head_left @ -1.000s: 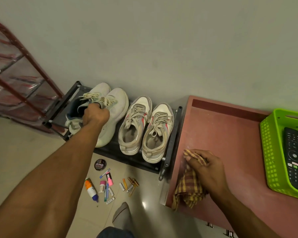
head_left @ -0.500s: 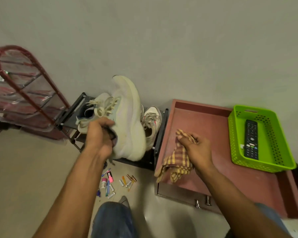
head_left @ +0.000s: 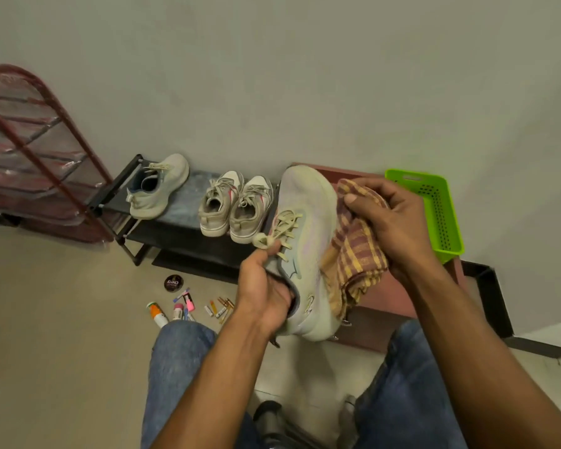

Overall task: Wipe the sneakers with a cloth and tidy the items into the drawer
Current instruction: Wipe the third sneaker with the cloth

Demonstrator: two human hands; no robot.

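Head view, left hand fingers now gripping lifted sneaker, right hand pinching cloth against it

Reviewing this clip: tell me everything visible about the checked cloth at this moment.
The checked cloth is a soft woven fabric in yellow and maroon-brown checks, crumpled rather than folded. The right hand grips its upper part, fingers curled round it, and its lower folds hang loose. It lies against the side of the pale sneaker that the left hand holds up by the collar, in front of the reddish drawer.
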